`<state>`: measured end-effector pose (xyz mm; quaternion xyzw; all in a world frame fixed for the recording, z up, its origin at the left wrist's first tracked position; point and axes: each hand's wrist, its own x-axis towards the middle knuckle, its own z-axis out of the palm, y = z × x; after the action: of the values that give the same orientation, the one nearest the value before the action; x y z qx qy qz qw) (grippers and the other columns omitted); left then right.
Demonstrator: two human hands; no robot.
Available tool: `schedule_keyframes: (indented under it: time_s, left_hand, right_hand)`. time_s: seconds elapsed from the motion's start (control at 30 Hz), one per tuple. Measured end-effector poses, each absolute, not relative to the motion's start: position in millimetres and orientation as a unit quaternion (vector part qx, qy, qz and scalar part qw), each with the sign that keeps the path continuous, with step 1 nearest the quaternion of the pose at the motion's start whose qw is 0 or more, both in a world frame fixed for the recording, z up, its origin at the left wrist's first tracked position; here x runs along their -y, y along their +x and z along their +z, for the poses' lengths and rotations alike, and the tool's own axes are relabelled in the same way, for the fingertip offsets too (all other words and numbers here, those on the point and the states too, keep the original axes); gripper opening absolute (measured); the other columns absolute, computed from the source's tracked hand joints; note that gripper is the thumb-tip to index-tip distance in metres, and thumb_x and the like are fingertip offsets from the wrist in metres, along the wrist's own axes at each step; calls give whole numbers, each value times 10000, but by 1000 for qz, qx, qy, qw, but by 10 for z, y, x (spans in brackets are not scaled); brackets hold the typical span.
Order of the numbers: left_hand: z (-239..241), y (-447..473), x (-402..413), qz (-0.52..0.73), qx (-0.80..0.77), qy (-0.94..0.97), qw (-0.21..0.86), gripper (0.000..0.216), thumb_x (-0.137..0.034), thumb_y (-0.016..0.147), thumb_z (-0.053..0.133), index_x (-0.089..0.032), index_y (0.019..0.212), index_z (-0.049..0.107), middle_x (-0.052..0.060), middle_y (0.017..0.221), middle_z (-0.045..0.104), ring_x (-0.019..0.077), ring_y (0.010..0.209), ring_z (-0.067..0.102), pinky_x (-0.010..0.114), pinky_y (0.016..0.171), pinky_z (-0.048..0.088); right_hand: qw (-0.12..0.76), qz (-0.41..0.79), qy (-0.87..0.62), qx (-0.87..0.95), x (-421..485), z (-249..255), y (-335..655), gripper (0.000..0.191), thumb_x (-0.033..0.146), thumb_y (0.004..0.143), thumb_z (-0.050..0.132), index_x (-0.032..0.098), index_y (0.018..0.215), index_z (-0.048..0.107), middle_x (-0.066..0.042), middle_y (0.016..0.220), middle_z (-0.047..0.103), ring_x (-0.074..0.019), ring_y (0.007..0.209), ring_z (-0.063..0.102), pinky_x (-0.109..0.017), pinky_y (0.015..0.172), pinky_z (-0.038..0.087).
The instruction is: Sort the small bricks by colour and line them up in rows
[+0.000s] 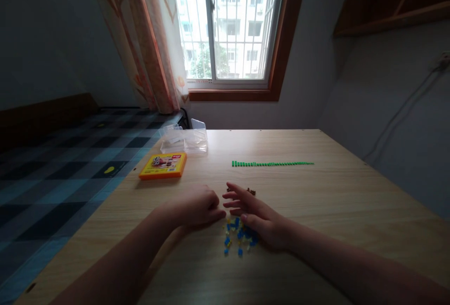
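A loose pile of tiny blue and yellow building bricks (pixel 240 235) lies on the wooden table. My right hand (pixel 262 218) is over the pile's far right side, its fingers apart and pointing left; it partly covers the bricks. Just left of the pile, my left hand (pixel 200 205) rests low with its fingers curled in and thumb side toward the bricks. Whatever it may hold is hidden. Small brown pieces (pixel 251 191) show behind my right fingers. Farther back, small green bricks (pixel 270 164) form a long row, with larger ones at its left end.
An orange and yellow box (pixel 163 165) lies at the table's left side. Clear plastic trays (pixel 186 140) stand behind it. A bed with a checked cover (pixel 70 173) adjoins the table on the left; a window (pixel 232 28) is beyond.
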<state>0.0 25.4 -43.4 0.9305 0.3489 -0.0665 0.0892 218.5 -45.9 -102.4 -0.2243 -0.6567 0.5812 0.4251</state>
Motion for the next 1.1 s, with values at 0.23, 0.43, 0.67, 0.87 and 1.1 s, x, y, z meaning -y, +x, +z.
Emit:
schedule_keyframes:
  time_s: [0.23,0.43,0.67,0.87,1.1]
  left_hand:
    - [-448,15,-240,-59,-344,933,90,386,-484,863,575,-200,653,730,26,578,643,137,498,469,291,519,284]
    - [-461,26,-245,-68,-329,939,71,459,-591,818,619,-188,610,684,26,568,602,139,508,462,287,504,278]
    - [-435,32,-256,-52,-341,935,77,426,-494,876,567,-187,599,673,39,573,615,148,513,464,291,513,277]
    - [-470,57,-252,-39,-324,942,73,419,-518,851,609,-186,599,657,39,595,628,149,534,490,279,523,278]
    - [-581,-4,-461,73,-383,918,77,378,-426,925,527,-178,652,609,26,667,622,143,608,509,261,588,322]
  right_hand:
    - [443,592,-220,636,447,-999,2174,596,320,949,577,355,1507,368,-99,1425,502,-256,1264,558,-517,1085,420]
    - [594,473,-309,573,309,-952,2288,402,243,919,532,302,1313,577,-53,1138,642,-194,966,668,-415,880,549]
    - [631,297,-462,548,76,-940,2534,320,246,832,515,202,1095,693,-35,854,646,-195,816,587,-362,783,500]
    - [531,248,-486,648,18,-984,2548,317,223,833,501,186,1029,748,-92,984,682,-240,933,617,-412,880,494]
    - [325,122,-518,782,89,-979,2476,340,225,890,512,287,1108,766,-58,1542,437,-338,1491,222,-612,1195,99]
